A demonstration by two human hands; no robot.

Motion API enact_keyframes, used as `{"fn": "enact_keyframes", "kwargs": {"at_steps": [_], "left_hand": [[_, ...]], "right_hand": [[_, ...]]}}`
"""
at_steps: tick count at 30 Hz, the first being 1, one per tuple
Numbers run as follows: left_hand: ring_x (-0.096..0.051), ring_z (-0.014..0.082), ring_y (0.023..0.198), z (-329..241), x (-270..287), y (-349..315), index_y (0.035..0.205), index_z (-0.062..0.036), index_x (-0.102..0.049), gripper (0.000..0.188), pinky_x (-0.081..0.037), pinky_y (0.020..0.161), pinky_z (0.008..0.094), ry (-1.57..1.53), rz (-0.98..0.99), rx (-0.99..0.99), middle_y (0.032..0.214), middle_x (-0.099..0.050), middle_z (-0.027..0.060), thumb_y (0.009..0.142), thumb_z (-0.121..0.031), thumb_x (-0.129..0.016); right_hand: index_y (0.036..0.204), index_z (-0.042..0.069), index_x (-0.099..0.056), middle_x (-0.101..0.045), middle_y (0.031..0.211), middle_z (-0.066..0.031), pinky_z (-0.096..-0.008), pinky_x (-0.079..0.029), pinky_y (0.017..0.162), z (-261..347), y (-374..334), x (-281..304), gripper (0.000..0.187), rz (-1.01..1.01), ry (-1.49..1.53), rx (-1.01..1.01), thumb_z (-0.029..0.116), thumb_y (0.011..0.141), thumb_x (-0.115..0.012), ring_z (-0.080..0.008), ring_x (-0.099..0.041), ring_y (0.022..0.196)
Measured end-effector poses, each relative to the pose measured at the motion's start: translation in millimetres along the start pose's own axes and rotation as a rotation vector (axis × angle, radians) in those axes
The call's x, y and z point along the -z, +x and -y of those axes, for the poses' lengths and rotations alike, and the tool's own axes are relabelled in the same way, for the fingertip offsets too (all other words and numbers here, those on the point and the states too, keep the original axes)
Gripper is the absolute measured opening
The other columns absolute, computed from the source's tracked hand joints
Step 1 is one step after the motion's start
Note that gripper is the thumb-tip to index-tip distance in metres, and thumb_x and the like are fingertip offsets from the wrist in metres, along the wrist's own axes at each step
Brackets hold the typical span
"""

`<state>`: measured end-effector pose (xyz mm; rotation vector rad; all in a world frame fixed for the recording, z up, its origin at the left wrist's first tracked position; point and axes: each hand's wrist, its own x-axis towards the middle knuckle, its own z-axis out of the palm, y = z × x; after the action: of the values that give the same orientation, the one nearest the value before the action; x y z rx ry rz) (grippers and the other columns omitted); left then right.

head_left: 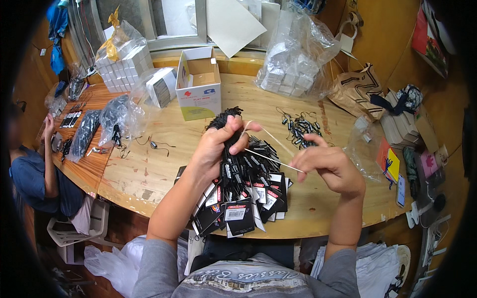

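A bundle of black hang tags point(239, 211) with black cords hangs from my left hand point(214, 144), which is closed around the gathered cords point(222, 119). The printed cards fan out below it at the table's near edge. A thin pale band point(272, 160) runs in two strands from the fingers of my left hand to my right hand point(334, 168). My right hand pinches the band between thumb and fingers and holds it stretched to the right of the bundle. Whether the band is a rubber band or a string, I cannot tell.
On the wooden table point(149, 186) stand an open carton point(199, 107) and plastic-wrapped white boxes point(293, 69). Loose black cords point(300, 126) lie beyond my right hand. A paper bag point(355, 89) and a phone point(400, 191) are at the right. Another person point(35, 174) sits at the left.
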<state>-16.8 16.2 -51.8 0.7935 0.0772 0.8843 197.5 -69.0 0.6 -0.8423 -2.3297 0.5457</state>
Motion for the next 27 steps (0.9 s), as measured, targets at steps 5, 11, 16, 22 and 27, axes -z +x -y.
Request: {"fn": "enact_keyframes", "kwargs": {"at_steps": [5,11,16,22,27], "left_hand": [[-0.029,0.0011,0.042,6.0,-17.2,0.0,0.069,-0.0109,-0.044,0.025,-0.030,0.047,0.0137,0.155,0.057,-0.001,0.116,-0.044,0.0214,0.085,-0.030,-0.045],[-0.034,0.0044,0.042,10.7,-23.7,-6.5,0.070,-0.0066,-0.042,0.034,-0.033,0.046,0.0151,0.666,0.103,-0.103,0.107,-0.049,0.0169,0.084,-0.038,-0.043],[-0.044,0.0100,0.061,22.8,-26.4,-15.3,0.089,-0.0016,-0.046,0.021,-0.039,0.059,0.0229,1.101,0.098,-0.123,0.075,-0.049,0.0044,0.086,-0.022,-0.044],[-0.050,0.0168,0.072,32.5,-24.8,-22.0,0.087,-0.0018,-0.047,0.008,-0.040,0.071,0.0275,1.356,0.120,-0.349,0.074,-0.050,0.0065,0.081,0.001,-0.044],[-0.050,0.0154,0.073,33.8,-9.4,-14.4,0.111,-0.0004,-0.037,0.033,-0.036,0.081,0.0314,1.440,0.200,-0.443,0.090,-0.050,0.0070,0.084,-0.016,-0.046]], "right_hand": [[0.110,0.000,-0.048,-0.055,0.102,-0.0162,-0.0210,-0.043,0.062,-14.3,8.1,-48.8,0.030,-0.320,1.146,-0.051,0.001,0.080,-0.045,-0.0084,-0.051,0.046],[0.112,0.000,-0.047,-0.058,0.090,-0.0106,-0.0195,-0.042,0.046,-15.5,17.8,-56.0,0.029,-0.319,0.687,-0.580,0.007,0.084,-0.043,-0.0067,-0.048,0.038],[0.097,-0.005,-0.056,-0.060,0.078,-0.0126,-0.0189,-0.039,0.036,-13.4,34.8,-57.0,0.023,-0.655,0.512,-0.472,-0.003,0.079,-0.041,-0.0076,-0.049,0.041],[0.100,-0.005,-0.053,-0.057,0.094,-0.0176,-0.0206,-0.045,0.050,-27.9,47.8,-55.2,0.023,-0.877,1.326,-0.369,0.007,0.081,-0.052,-0.0089,-0.053,0.058],[0.104,-0.002,-0.050,-0.054,0.104,-0.0152,-0.0278,-0.046,0.070,-28.2,61.1,-55.1,0.033,-0.856,1.274,-0.277,0.019,0.079,-0.055,-0.0198,-0.054,0.090]]}}
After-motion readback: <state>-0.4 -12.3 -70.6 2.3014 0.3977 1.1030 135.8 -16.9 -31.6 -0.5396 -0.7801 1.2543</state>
